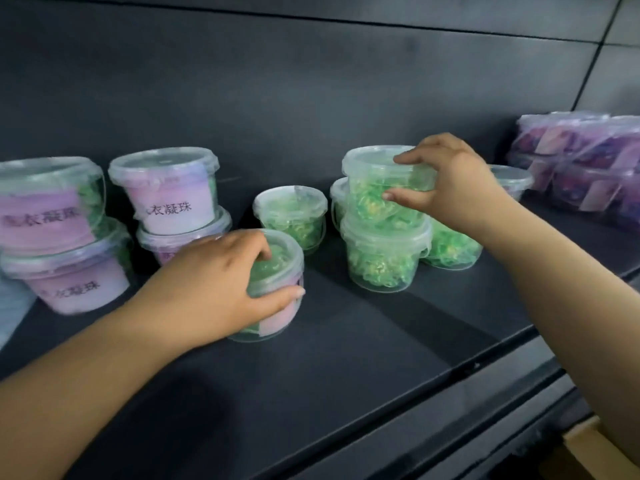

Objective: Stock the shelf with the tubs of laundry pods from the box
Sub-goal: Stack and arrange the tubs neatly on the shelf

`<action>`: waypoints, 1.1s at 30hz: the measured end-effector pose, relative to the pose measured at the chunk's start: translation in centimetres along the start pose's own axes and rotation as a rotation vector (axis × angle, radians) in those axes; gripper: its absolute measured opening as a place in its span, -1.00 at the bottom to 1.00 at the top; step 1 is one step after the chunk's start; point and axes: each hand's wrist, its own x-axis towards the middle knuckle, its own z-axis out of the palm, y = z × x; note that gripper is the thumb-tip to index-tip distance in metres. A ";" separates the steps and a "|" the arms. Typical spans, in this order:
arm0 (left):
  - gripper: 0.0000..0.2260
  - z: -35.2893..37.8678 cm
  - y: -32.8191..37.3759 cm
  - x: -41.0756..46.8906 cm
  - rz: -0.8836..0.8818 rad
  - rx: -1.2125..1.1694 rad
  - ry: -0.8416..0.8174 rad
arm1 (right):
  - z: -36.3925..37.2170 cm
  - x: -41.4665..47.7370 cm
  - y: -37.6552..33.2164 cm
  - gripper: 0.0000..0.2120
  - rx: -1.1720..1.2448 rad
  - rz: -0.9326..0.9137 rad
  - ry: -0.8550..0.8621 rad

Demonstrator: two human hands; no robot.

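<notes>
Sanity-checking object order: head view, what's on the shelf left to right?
Pink-label tub stack → second pink-label stack → front tub, left hand gripping it → green tub stack, right hand gripping its top tub → purple packs.

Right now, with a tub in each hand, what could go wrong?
The right hand grips the top tub of a stack; set down off-centre on the lower tub, it might slide off. The left hand grips a front tub close to the pink-labelled stacks; a bump from that arm could topple them.
</notes>
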 end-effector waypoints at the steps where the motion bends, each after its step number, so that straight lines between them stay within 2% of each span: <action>1: -0.23 0.1 0.4 0.0 -0.036 0.061 -0.011 | 0.1 0.1 0.0 -0.47 0.021 0.001 0.013; 3: -0.19 0.7 0.6 0.1 -0.060 0.126 -0.033 | 0.3 0.1 0.0 -0.44 0.043 0.007 0.024; 6: -0.36 1.3 0.3 0.0 -0.042 0.094 0.015 | 0.4 0.0 -0.1 -0.43 0.048 -0.015 0.026; 9: -0.23 1.1 0.0 -0.3 -0.115 0.005 -0.063 | 0.1 -0.1 -0.4 -0.49 0.132 0.029 0.047; 11: -0.21 0.8 -0.1 -0.5 -0.143 -0.036 -0.072 | -0.3 -0.3 -0.9 -0.54 0.265 0.122 0.056; 12: -0.28 0.7 -0.3 -0.6 -0.144 -0.038 -0.082 | -0.5 -0.4 -1.4 -0.57 0.350 0.156 0.052; 14: -0.47 0.4 -1.0 -0.9 -0.146 -0.009 -0.115 | -1.0 -0.7 -2.7 -0.66 0.558 0.159 0.017; 17: -0.53 -1.0 -3.2 -2.7 -0.182 -0.018 -0.123 | -0.8 -1.9 -5.5 -0.62 0.767 0.120 -0.048; 22: -0.24 -3.3 -6.8 -7.3 -0.226 -0.015 -0.098 | 2.9 -4.7 -10.3 -0.65 0.584 -0.121 -0.080; 28: -0.39 -4.8 -9.3 -10.3 -0.338 -0.002 -0.050 | 8.5 -5.5 -12.9 -0.51 0.301 -0.217 -0.109; 30: -0.39 -4.8 -10.2 -10.8 -0.344 0.008 -0.009 | 8.7 -6.0 -13.6 -0.39 0.270 -0.220 -0.258; 33: -0.37 -4.6 -10.7 -11.1 -0.345 -0.007 0.015 | 8.0 -6.9 -13.0 -0.27 0.188 -0.369 -0.472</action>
